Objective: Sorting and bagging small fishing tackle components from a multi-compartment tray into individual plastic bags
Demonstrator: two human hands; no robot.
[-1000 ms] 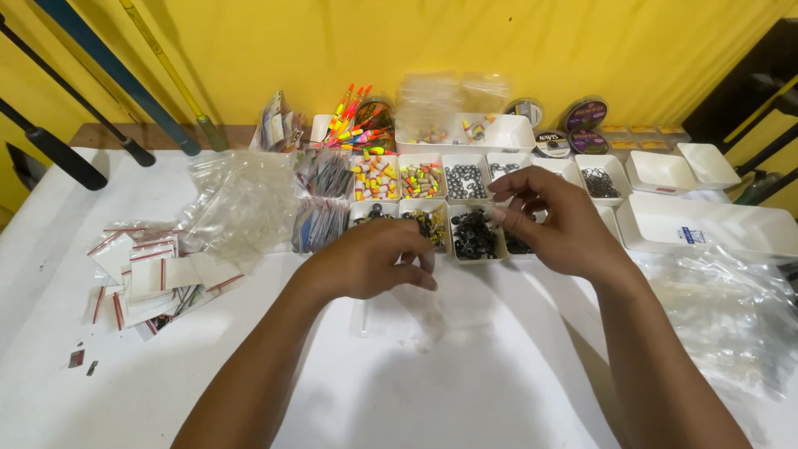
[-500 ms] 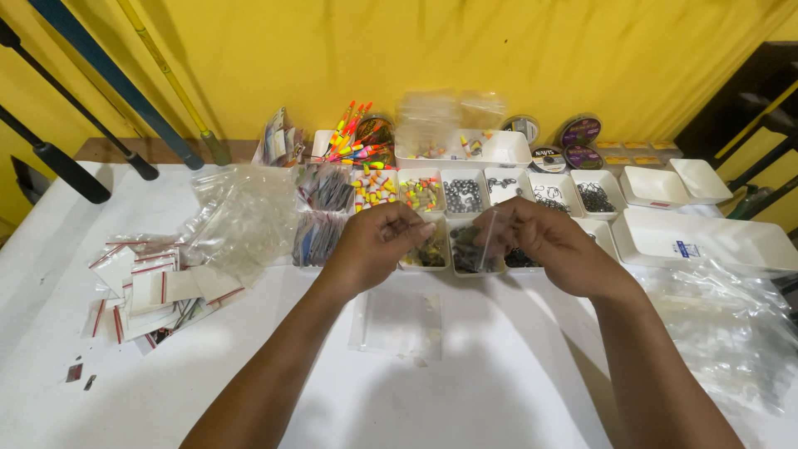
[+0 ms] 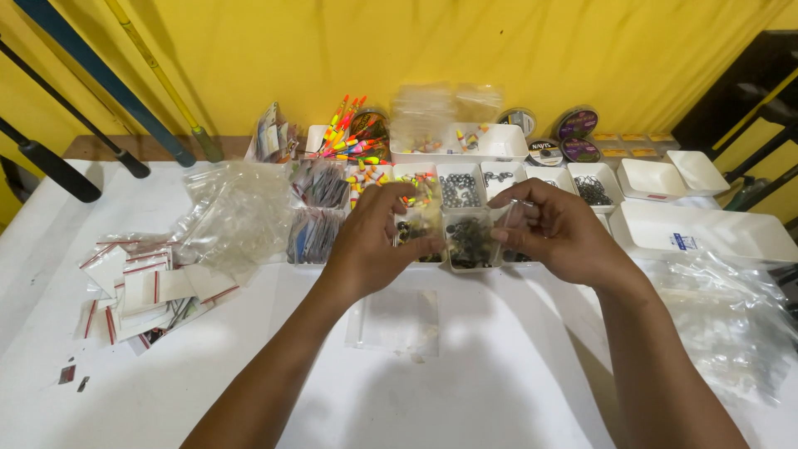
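**Tackle sorting station: small clear bag in hand**

We logged the white worktop (image 3: 465, 399) first, then the white compartment trays (image 3: 465, 241) of dark small parts. Above them we held a small clear bag (image 3: 507, 218), left hand (image 3: 374, 241) and right hand (image 3: 565, 237) both with fingers pinched shut on it. We judged it featherlight, limp and slippery, best gripped at its edges.

Around the white table (image 3: 208, 391), rods (image 3: 100, 75) are leaned against the yellow wall behind it. Red-striped packets (image 3: 141, 287) are piled at its left, crumpled bags (image 3: 731, 316) at its right, line spools (image 3: 573, 125) at its back edge.
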